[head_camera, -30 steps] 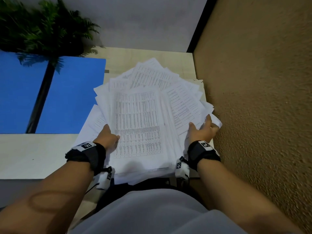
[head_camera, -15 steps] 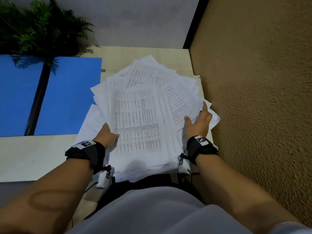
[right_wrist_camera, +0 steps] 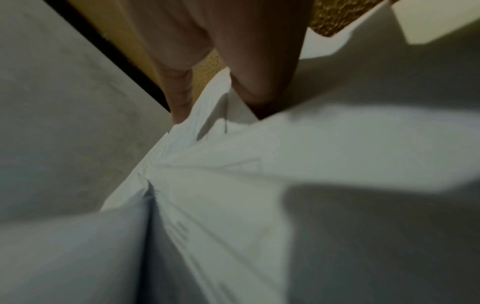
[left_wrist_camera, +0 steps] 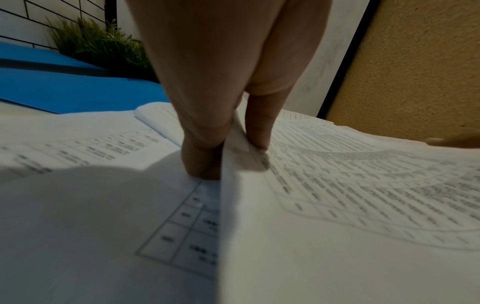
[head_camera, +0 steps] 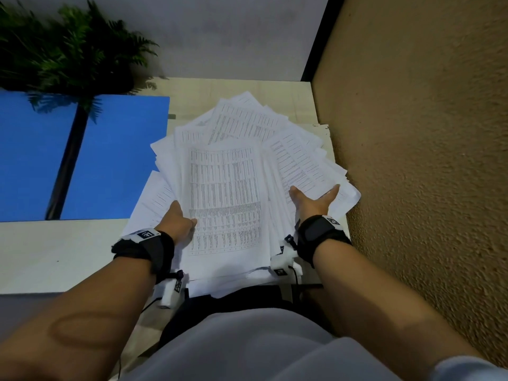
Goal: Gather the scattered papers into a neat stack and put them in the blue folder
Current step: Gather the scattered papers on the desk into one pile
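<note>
Nearest the body, the lower edges of the papers point(head_camera: 225, 193) hang past the table point(head_camera: 41, 251) edge over the lap, and loose sheets there look likely to slide off if the pile is squeezed or lifted unevenly. The left hand point(head_camera: 177, 224) pinches the left side of the heap, thumb on top of the printed sheet and fingers point(left_wrist_camera: 202, 144) tucked under several pages, so a pull could drag only those sheets and leave the ones beneath behind. The right hand point(head_camera: 313, 203) grips the right side, thumb spread on top and fingers under the fanned corners; the right wrist view shows paper creased between them, so pressing inward risks folding corners rather than squaring them. Farther out, the top sheets fan toward the wall point(head_camera: 426, 160) and may catch on it. The blue folder point(head_camera: 115, 160) lies open at the far left, just beside the pile, its near flap partly overlapped by stray pages
</note>
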Motion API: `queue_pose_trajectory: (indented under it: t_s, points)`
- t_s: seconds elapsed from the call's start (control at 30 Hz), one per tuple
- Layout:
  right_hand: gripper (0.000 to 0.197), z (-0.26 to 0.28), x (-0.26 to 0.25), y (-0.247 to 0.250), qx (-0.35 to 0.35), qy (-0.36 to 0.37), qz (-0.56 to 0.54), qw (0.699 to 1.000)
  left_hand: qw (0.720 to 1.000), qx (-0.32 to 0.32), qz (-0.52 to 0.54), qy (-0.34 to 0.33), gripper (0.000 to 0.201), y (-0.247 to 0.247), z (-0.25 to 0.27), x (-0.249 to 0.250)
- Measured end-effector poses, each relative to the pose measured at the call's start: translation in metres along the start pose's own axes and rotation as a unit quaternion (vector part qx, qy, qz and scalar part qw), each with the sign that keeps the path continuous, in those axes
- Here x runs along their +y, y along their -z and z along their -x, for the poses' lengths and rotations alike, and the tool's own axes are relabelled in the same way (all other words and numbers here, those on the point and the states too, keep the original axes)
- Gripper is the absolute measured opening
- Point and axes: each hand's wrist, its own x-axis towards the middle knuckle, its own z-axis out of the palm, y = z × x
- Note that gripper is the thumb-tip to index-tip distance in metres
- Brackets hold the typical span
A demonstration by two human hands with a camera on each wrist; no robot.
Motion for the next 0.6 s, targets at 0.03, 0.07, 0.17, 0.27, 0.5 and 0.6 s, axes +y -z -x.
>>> queue_pose_trajectory:
  t_s: [0.03,0.07,0.17,0.27,0.5,0.6]
  points:
    - [0.121,-0.004,-0.001,-0.003,-0.007,-0.013,-0.009,1.0,1.0,-0.001,0.001,-0.001,0.035,0.0,-0.003,-0.001]
    - [0.122,-0.009,-0.002,-0.004,-0.009,-0.026,-0.018,0.999,1.0,0.004,-0.003,-0.003,0.034,0.0,-0.003,-0.001]
    - [0.111,-0.023,-0.004,-0.008,-0.029,-0.05,-0.043,0.997,1.0,-0.006,0.016,0.002,0.034,0.002,-0.011,-0.008]
    - [0.091,-0.018,-0.013,-0.004,0.004,-0.007,-0.003,1.0,1.0,-0.006,0.029,-0.004,0.035,0.005,-0.019,-0.015]
    - [0.046,0.02,-0.091,0.027,0.055,0.159,0.085,0.982,0.999,-0.001,0.028,-0.021,0.043,0.005,-0.03,-0.024]
    - [0.031,0.034,-0.136,0.038,0.081,0.236,0.187,0.95,0.999,-0.001,0.026,-0.028,0.046,0.008,-0.053,-0.043]
